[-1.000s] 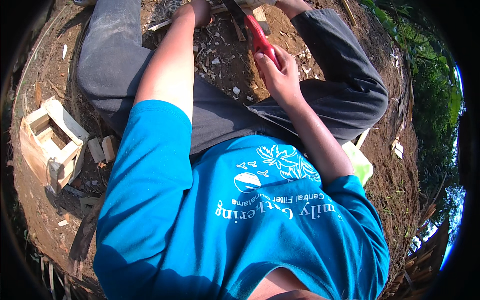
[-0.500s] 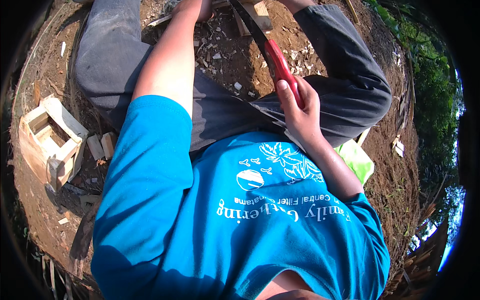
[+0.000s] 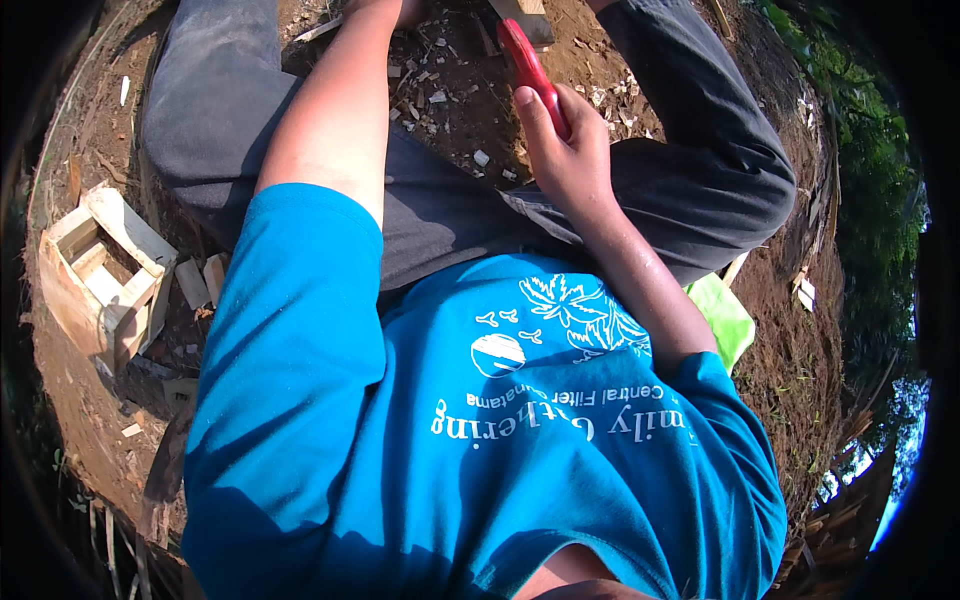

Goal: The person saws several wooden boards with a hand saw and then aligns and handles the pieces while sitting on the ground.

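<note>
My right hand [image 3: 575,145] is wrapped around the red handle of a saw [image 3: 528,65], thumb laid along it. The handle points away from me toward the top edge; its blade can hardly be made out now. Just beyond the handle's far end sits a pale wood block [image 3: 535,30], partly cut off by the frame. My left arm reaches straight forward, and only a bit of my left hand [image 3: 408,12] shows at the top edge. Its fingers are out of sight, so what it touches is hidden.
My legs in dark trousers [image 3: 700,130] are spread around soil strewn with wood chips [image 3: 437,97]. To the left stands an open wooden box frame [image 3: 105,275], with small wood offcuts [image 3: 192,284] beside it. A bright green cloth [image 3: 722,320] lies by my right hip.
My right hand has pushed the saw forward and slightly left, so the dark blade that showed before has largely left view. My left arm stays stretched out, nearly unmoved.
</note>
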`<state>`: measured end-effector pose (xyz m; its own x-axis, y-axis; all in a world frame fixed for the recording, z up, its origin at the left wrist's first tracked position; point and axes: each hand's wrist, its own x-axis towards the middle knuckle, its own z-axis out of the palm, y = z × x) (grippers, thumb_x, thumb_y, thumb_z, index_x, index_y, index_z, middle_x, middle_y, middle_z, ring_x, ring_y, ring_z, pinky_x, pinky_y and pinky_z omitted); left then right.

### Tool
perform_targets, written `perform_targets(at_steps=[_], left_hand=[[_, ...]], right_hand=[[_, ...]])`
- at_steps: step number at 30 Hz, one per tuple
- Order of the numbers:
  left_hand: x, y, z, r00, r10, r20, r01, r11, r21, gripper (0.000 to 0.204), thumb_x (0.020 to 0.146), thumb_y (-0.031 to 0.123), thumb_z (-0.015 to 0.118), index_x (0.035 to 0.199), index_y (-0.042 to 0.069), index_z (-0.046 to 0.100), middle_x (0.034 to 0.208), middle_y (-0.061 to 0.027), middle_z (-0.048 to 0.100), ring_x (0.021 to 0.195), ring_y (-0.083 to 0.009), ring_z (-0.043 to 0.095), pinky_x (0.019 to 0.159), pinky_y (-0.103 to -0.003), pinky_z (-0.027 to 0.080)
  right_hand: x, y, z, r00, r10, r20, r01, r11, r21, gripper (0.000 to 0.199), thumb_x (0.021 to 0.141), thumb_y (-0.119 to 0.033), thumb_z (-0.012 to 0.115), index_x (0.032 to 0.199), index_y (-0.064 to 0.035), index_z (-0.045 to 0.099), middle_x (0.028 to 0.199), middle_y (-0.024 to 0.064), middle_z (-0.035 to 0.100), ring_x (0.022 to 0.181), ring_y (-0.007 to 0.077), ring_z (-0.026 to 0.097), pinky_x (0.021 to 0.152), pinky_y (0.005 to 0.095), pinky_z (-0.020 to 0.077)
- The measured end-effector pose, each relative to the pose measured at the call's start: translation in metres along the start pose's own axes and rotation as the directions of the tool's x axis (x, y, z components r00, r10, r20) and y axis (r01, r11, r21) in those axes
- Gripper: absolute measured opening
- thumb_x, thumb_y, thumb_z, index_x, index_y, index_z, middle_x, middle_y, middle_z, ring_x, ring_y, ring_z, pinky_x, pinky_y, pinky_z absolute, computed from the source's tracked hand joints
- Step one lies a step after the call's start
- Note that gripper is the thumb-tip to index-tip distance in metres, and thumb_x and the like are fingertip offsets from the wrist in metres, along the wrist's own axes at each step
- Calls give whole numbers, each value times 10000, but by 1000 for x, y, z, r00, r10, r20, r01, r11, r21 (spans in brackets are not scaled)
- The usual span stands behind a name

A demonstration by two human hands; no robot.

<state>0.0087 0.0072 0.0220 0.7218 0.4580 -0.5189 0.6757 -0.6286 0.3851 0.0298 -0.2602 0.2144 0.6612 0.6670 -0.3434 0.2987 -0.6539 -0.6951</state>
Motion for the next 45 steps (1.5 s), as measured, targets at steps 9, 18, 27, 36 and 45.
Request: perform_targets(at_steps=[9,18,27,36,45], left_hand=[[-6,9,2,996,-83,23,83,996,-27,312,842,254,722,1084,68,788,1135,-210,740,1080,-383,713,898,-482,572],[-30,45,-26,985,-152,81,161,981,-108,413,887,277,708,1226,43,733,1289,-254,675,1226,-386,651,1013,-487,532],[18,4,37,991,-116,-70,120,992,49,474,884,428,743,1216,90,747,1244,-223,707,1161,-389,687,1002,-468,547],[-26,36,-11,960,-278,31,279,956,-92,440,873,315,737,1236,66,735,1297,-223,685,1217,-362,663,1009,-482,538],[-17,25,-2,975,-221,31,223,971,-88,475,854,310,762,1250,51,724,1265,-213,704,1187,-365,682,981,-482,556]], right_hand=[[13,-15,-2,992,-69,107,19,909,417,380,962,-348,769,851,-43,572,676,-2,539,629,63,503,568,261,420],[-7,27,-4,994,-97,51,90,989,120,430,969,-401,734,816,-36,566,681,74,560,628,163,573,598,343,458],[-72,6,-55,997,-44,62,36,991,126,347,976,-270,731,775,-33,576,616,35,518,575,104,497,551,312,400],[8,29,-28,998,-69,1,68,990,121,365,980,-322,720,785,-34,610,604,10,530,589,81,513,554,294,408],[47,32,8,991,-131,14,128,982,139,343,968,-324,725,824,-33,614,639,30,549,608,118,513,588,332,433]])
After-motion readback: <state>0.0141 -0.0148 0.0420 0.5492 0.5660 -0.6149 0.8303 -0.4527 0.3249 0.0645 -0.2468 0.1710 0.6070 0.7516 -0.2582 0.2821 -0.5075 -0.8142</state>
